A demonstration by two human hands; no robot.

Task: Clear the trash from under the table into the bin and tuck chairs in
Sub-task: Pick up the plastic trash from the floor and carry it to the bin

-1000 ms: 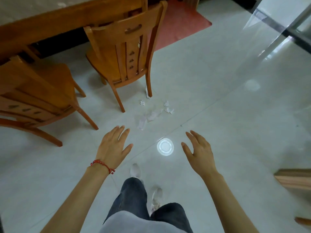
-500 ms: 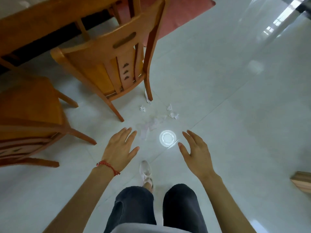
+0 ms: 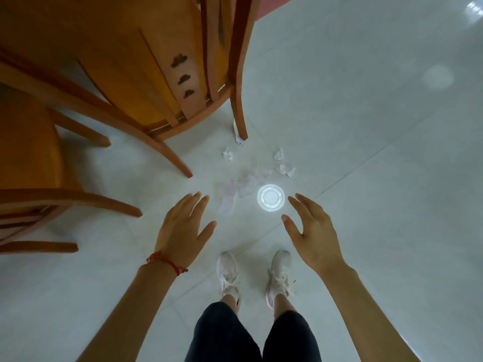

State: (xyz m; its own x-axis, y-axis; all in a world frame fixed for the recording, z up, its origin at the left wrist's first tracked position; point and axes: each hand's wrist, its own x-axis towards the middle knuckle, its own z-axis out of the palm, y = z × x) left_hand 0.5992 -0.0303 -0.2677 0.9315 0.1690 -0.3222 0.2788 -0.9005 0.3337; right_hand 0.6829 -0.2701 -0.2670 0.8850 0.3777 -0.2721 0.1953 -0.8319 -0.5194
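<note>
Several scraps of white crumpled paper lie on the pale tiled floor: one scrap (image 3: pixel 227 153) left, two scraps (image 3: pixel 285 169) right, a flat torn piece (image 3: pixel 230 197) nearer me, and one strip (image 3: pixel 237 134) against a chair leg. A wooden chair (image 3: pixel 162 74) stands just behind them, its back toward me. My left hand (image 3: pixel 183 228), with a red string bracelet, hovers open just short of the flat piece. My right hand (image 3: pixel 311 231) hovers open to the right, holding nothing. No bin is in view.
A second wooden chair (image 3: pixel 28 163) stands at the left. A bright round lamp reflection (image 3: pixel 270 197) sits on the floor between my hands. My white shoes (image 3: pixel 228 273) stand just behind the hands. A red mat's corner (image 3: pixel 264 6) shows at the top.
I have stepped closer and bent down, so the chair and paper scraps appear larger and nearer. Both feet are now side by side. Both hands stay open and empty.
</note>
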